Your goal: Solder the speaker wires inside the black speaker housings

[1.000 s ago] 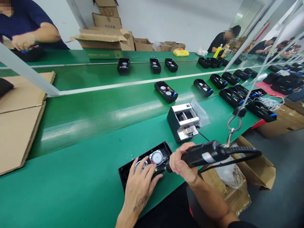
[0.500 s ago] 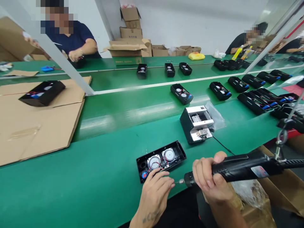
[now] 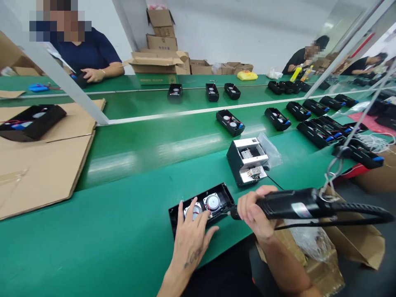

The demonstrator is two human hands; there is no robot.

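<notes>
A black speaker housing (image 3: 227, 193) lies open side up on the green bench, with two round speakers inside; the right speaker (image 3: 213, 202) shows fully. My left hand (image 3: 192, 231) rests over the housing's left part with its fingers spread, covering part of the left speaker (image 3: 195, 212). My right hand (image 3: 255, 208) is wrapped round a black electric screwdriver (image 3: 291, 205), which lies nearly level. Its bit points left at the housing's near right side, close to my left fingertips. Whether the bit touches anything I cannot tell.
A black-and-silver machine (image 3: 247, 161) with a cable stands behind the housing. Cardboard (image 3: 46, 165) covers the bench at left, bearing another housing (image 3: 34, 121). Several more housings line the belt. The screwdriver hangs from a wire loop (image 3: 332, 175). Co-workers sit across.
My left hand has moved up over the housing and its fingers have spread. The screwdriver has moved left and up, its bit now at the housing. The view has shifted slightly right.
</notes>
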